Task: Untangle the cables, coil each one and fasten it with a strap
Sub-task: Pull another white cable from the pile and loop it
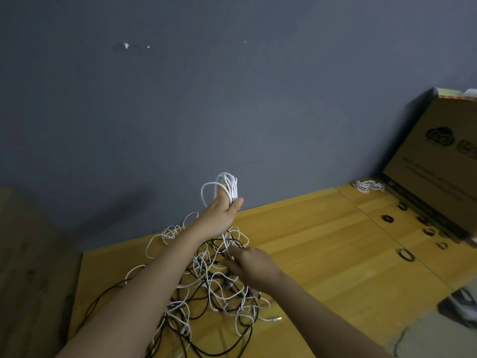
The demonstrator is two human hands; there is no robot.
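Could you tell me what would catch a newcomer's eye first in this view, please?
The raised left hand stands out first, holding a white coil up against the grey wall. Below it a tangle of white and black cables sprawls over the wooden table, where the right hand pinches a white strand.

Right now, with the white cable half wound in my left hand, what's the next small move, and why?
Probably draw the white strand out of the tangled pile with the right hand. The left hand holds the white coil up, but its tail runs down into the heap.
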